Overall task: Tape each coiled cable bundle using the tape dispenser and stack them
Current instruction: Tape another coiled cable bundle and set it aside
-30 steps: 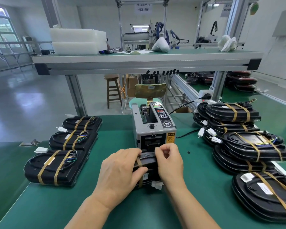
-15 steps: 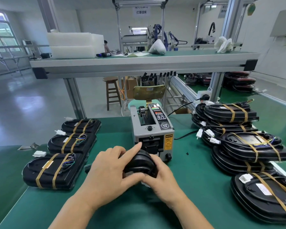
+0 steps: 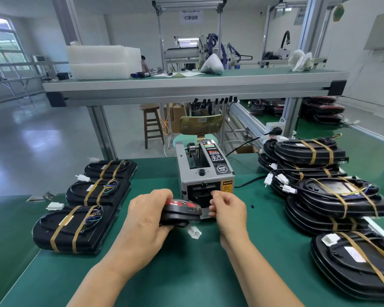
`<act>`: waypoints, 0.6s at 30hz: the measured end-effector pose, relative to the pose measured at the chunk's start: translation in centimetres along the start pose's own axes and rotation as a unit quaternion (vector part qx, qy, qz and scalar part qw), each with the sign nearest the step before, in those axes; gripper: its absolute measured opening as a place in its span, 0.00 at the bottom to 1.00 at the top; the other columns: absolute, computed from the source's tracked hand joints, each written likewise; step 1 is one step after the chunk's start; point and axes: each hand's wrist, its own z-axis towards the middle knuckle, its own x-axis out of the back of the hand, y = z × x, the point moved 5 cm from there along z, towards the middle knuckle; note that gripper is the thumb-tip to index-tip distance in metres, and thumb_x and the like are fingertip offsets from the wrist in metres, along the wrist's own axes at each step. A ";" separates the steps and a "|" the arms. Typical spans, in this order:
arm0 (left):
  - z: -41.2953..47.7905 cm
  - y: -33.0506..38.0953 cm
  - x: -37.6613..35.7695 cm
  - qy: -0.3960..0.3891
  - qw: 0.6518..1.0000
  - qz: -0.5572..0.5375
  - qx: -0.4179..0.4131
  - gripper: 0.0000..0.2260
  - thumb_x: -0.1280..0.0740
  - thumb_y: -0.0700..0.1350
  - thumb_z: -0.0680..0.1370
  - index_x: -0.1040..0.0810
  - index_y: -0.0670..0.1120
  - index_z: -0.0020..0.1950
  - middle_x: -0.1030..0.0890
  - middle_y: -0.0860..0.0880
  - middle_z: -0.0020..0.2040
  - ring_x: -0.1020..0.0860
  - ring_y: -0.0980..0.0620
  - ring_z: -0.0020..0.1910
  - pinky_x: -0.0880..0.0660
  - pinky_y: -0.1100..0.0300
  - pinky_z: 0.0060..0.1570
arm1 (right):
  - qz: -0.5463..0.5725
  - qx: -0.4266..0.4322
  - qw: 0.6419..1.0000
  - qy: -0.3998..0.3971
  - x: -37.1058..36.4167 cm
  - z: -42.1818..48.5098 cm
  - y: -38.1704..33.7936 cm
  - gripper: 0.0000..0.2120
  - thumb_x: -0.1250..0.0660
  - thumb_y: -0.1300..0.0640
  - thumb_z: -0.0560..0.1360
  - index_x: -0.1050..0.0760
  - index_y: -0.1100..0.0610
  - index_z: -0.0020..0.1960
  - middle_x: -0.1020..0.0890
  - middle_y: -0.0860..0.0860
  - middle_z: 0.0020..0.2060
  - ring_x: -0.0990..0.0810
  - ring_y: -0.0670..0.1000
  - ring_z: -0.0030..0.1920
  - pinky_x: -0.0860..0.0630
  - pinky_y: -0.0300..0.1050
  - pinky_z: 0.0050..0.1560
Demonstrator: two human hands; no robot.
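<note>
Black oval cable bundle [image 3: 180, 214], centre frame before the grey tape dispenser [image 3: 205, 173], looks rigid, light, slick; left hand [image 3: 146, 220] grips its edge, a sound hold. Right hand [image 3: 227, 209] curls at the outlet; tape unseen.

We note a wooden stool [image 3: 151, 122] on glossy grey floor [image 3: 31, 151]; above it an aluminium shelf [image 3: 186, 89], far left of it a bright window [image 3: 0, 41].

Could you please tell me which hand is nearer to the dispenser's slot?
Right. The right hand has its fingers curled just in front of the slot; the left hand holds the bundle to its left.
</note>
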 end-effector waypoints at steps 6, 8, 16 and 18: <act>-0.4 0.6 -0.4 0.005 0.998 -0.054 -0.011 0.32 0.27 0.33 0.69 0.33 0.57 0.65 0.28 0.62 0.55 0.29 0.56 0.54 0.36 0.70 0.58 | -0.011 -0.044 0.998 0.034 -0.9 0.6 -0.2 0.09 0.34 0.65 0.76 0.19 0.60 0.39 0.20 0.51 0.30 0.24 0.42 0.24 0.22 0.40 0.33; -0.4 0.8 -0.4 0.002 0.998 -0.051 -0.023 0.35 0.27 0.30 0.68 0.32 0.54 0.69 0.28 0.59 0.59 0.29 0.56 0.58 0.40 0.73 0.63 | -0.013 -0.054 0.998 0.038 -1.1 0.6 -0.3 0.10 0.32 0.64 0.76 0.20 0.60 0.36 0.20 0.51 0.29 0.23 0.43 0.24 0.21 0.42 0.34; -0.9 0.6 -0.6 0.011 1.000 -0.021 -0.006 0.33 0.28 0.26 0.64 0.24 0.46 0.67 0.27 0.54 0.58 0.27 0.48 0.57 0.35 0.65 0.62 | -0.068 -0.063 0.991 0.100 -1.5 0.6 -0.4 0.10 0.29 0.59 0.73 0.20 0.54 0.33 0.19 0.47 0.24 0.20 0.51 0.33 0.19 0.50 0.42; -0.9 0.8 -0.7 0.019 1.000 -0.016 -0.009 0.32 0.28 0.27 0.63 0.24 0.46 0.65 0.27 0.54 0.58 0.27 0.48 0.57 0.33 0.61 0.62 | -0.108 -0.049 0.986 0.118 -1.8 0.3 -0.7 0.09 0.31 0.58 0.72 0.21 0.53 0.33 0.17 0.47 0.31 0.19 0.52 0.39 0.25 0.44 0.38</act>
